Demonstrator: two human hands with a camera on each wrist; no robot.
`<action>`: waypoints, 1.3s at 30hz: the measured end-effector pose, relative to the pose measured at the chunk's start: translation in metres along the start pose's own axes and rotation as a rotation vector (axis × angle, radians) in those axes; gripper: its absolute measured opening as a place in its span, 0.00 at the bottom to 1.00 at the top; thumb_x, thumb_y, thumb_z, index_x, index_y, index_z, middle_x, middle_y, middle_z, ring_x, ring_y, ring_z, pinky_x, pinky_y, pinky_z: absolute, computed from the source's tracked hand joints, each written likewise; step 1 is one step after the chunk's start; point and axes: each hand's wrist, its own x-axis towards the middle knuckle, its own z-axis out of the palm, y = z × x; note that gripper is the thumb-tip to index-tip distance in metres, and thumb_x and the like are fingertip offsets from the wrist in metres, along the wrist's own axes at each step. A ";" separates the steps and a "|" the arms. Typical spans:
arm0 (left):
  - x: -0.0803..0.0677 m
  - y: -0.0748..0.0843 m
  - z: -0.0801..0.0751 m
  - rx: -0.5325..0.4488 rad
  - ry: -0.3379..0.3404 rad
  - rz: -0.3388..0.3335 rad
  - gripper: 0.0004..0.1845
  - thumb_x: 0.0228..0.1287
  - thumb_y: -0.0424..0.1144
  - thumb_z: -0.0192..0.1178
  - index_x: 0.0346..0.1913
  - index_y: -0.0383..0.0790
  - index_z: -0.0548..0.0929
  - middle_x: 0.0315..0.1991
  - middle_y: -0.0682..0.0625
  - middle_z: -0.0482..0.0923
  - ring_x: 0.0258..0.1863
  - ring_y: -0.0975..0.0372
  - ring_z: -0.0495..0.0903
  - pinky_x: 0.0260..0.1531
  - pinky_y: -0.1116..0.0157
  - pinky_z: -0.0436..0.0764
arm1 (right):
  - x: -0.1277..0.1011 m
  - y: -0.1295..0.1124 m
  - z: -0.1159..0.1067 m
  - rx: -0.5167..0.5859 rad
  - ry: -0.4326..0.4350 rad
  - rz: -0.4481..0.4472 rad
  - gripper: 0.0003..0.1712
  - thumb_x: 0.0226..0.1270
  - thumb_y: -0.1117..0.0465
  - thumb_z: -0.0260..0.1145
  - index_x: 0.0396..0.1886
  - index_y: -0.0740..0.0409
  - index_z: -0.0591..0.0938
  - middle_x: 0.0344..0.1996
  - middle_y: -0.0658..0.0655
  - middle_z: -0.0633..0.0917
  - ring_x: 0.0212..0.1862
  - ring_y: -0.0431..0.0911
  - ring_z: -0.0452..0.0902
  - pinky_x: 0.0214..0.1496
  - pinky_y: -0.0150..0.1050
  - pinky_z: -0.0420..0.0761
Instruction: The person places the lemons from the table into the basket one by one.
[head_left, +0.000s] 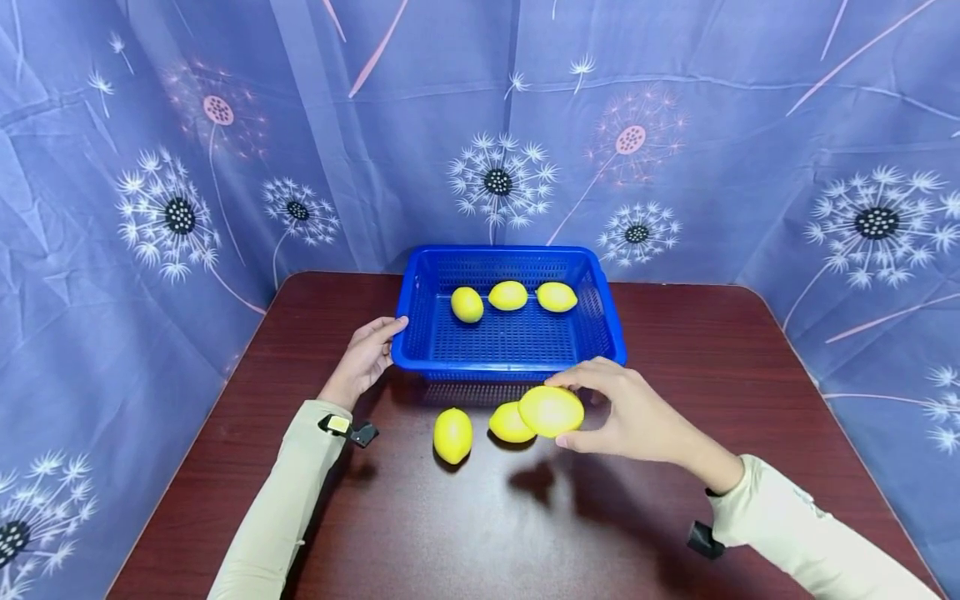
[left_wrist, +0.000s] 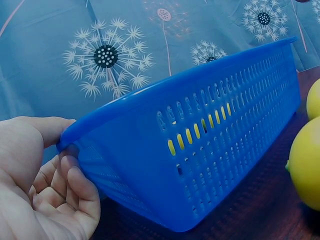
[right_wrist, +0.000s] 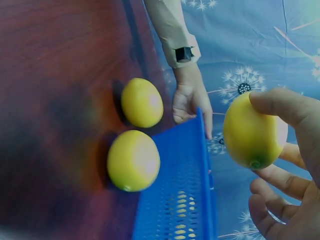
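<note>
A blue plastic basket (head_left: 510, 367) with slotted walls stands on the table, three lemons (head_left: 507, 296) lying in a row toward its back. My left hand (head_left: 365, 360) grips the basket's left rim, thumb over the top and fingers curled beneath, as the left wrist view shows. In front of the basket, my right hand (head_left: 626, 414) pinches a lemon (head_left: 551, 411) between thumb and fingers, raised above the table. Two more lemons rest on the wood: one on the left (head_left: 453, 436), and another (head_left: 511, 422) partly hidden behind the held lemon.
The dark red-brown wooden table (head_left: 480, 533) has rounded back corners. A blue curtain (head_left: 390, 167) with dandelion prints hangs behind it and along both sides, close to the basket's back. A small black device (head_left: 705, 540) is strapped at the right wrist.
</note>
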 end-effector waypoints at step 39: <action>0.000 0.000 0.000 -0.005 0.007 -0.018 0.06 0.74 0.40 0.63 0.41 0.41 0.78 0.26 0.54 0.82 0.21 0.68 0.79 0.25 0.73 0.80 | 0.137 0.060 -0.061 0.132 -0.349 -0.049 0.33 0.57 0.55 0.81 0.63 0.50 0.82 0.54 0.48 0.85 0.51 0.44 0.78 0.48 0.48 0.84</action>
